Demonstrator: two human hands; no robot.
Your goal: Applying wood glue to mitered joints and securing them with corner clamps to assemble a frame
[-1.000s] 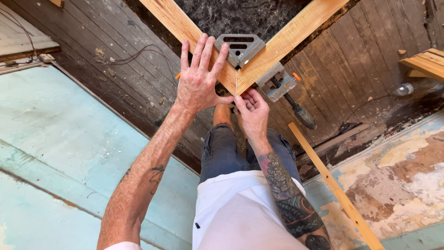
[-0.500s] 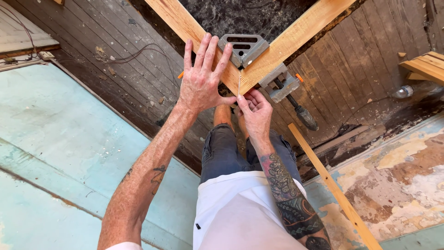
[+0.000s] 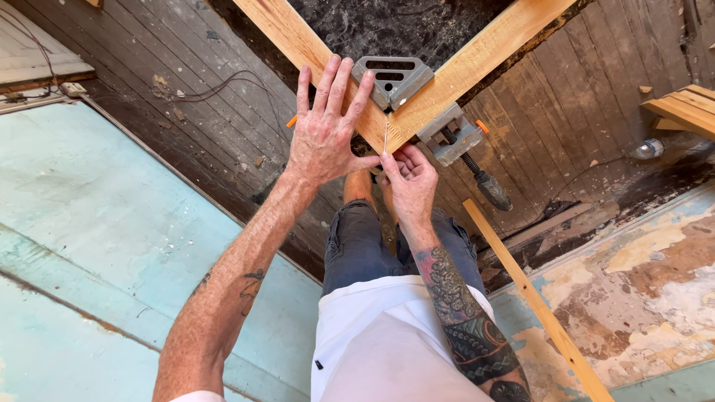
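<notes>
Two pale wooden boards meet in a mitred corner, the left board [image 3: 287,33] and the right board [image 3: 491,48], held by a grey metal corner clamp [image 3: 417,97]. My left hand [image 3: 325,130] lies flat with fingers spread on the left board beside the joint. My right hand [image 3: 408,179] pinches a thin nail [image 3: 385,139] upright against the outer tip of the corner, its thumb touching my left thumb. The clamp's dark screw handle [image 3: 491,190] sticks out to the lower right.
Dark worn floorboards [image 3: 223,126] lie under the frame. A thin wooden strip [image 3: 532,298] runs along the right. Pale blue wall [image 3: 97,246] is at left, peeling plaster [image 3: 640,283] at right. A cable [image 3: 201,93] trails over the floor; more timber [image 3: 685,108] sits at the far right.
My right hand has brought the thin nail up against the corner tip. My left hand stays flat on the board, almost unmoved.
</notes>
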